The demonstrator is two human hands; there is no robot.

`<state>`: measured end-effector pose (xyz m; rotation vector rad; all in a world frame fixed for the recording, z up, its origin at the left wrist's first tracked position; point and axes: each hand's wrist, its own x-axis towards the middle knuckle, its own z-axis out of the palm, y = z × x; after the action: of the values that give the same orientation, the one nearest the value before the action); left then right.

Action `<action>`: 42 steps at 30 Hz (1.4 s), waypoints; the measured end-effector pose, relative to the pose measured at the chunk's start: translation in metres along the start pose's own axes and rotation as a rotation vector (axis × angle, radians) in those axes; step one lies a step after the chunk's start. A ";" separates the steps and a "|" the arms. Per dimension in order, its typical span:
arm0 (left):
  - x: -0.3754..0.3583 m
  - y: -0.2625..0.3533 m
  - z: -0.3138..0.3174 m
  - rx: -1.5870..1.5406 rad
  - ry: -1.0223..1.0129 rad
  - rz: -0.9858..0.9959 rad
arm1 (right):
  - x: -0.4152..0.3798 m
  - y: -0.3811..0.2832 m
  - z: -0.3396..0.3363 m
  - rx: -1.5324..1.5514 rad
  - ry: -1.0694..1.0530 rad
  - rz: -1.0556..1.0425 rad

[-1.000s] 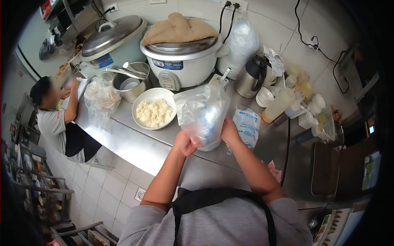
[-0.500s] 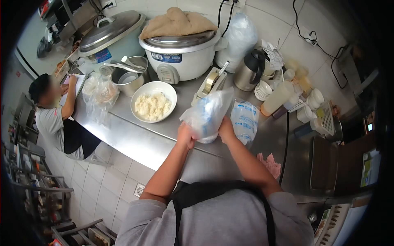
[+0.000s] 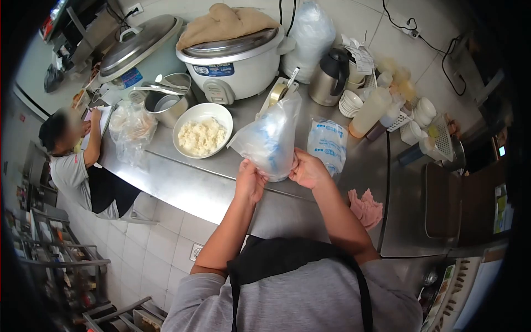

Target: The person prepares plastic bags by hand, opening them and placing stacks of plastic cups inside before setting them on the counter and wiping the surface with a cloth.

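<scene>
Over the steel counter, a clear plastic bag [image 3: 271,138] with blue print hangs between my two hands. My left hand [image 3: 252,181] pinches its near left edge, fingers closed. On the right edge, my right hand [image 3: 308,168] is closed on the plastic too. A white bowl of rice [image 3: 202,136] stands to the left of the bag. Behind the bag is a tape dispenser [image 3: 278,92], partly hidden. To the right of my right hand lies a flat printed bag pack [image 3: 327,145].
A rice cooker [image 3: 232,66], a metal pot [image 3: 172,113] and a thermos [image 3: 330,77] stand behind. Bottles [image 3: 370,113] and small bowls are at the right, near a pink cloth [image 3: 366,208]. Another person [image 3: 83,160] writes at the far left.
The bag now stands more upright and spread wider, its top shifted left. My fingers have moved along its near edges. The whole view has shifted slightly.
</scene>
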<state>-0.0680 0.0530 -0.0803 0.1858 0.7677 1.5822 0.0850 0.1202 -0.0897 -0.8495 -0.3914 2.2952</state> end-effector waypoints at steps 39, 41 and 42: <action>0.082 0.038 -0.030 -0.110 -0.184 -0.405 | -0.007 -0.054 0.138 -1.926 -0.269 -1.248; 0.088 0.024 -0.039 -0.102 -0.118 -0.395 | -0.007 -0.059 0.134 -1.880 -0.375 -1.174; 0.088 0.018 -0.039 -0.097 -0.090 -0.388 | -0.005 -0.062 0.132 -1.867 -0.412 -1.147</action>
<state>-0.1196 0.1214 -0.1270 0.0330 0.6128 1.2304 0.0296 0.1563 0.0401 -0.4650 -2.4881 0.4741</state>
